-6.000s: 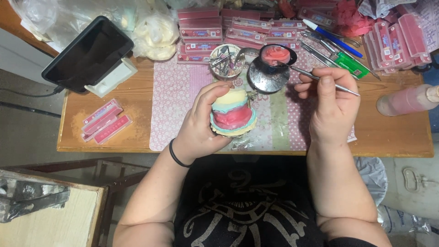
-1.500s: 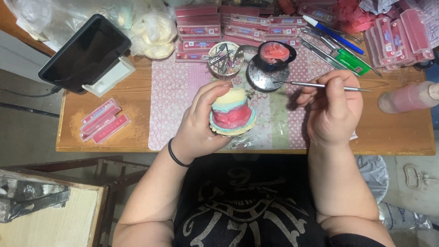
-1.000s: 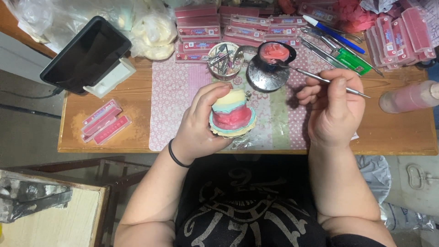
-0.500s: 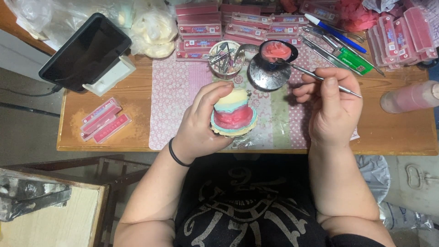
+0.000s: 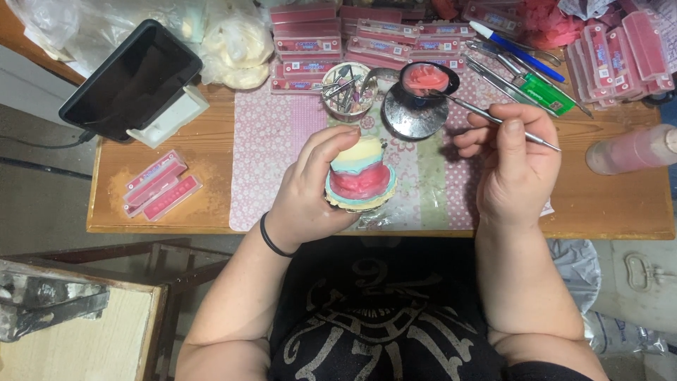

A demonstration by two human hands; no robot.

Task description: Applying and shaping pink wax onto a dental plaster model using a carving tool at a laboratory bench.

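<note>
My left hand (image 5: 310,187) grips a dental cast (image 5: 361,176) of cream plaster with a pink wax band, held just above the patterned mat (image 5: 271,152). My right hand (image 5: 513,166) pinches a thin metal spatula (image 5: 493,118) like a pen. The spatula's tip reaches into a small black dish of pink wax (image 5: 426,77), which stands over a round metal base (image 5: 412,116).
A cup of burs and small tools (image 5: 345,90) stands behind the cast. Pink flat boxes (image 5: 310,35) are stacked along the table's back and right. A black tablet on a white stand (image 5: 134,79) is at the left, a pink bottle (image 5: 635,149) at the right, three pink boxes (image 5: 163,186) near the front-left edge.
My right hand has kept shifting the spatula, which went from level to slanted, with its tip now in the pink wax dish. My left hand keeps the cast almost still.
</note>
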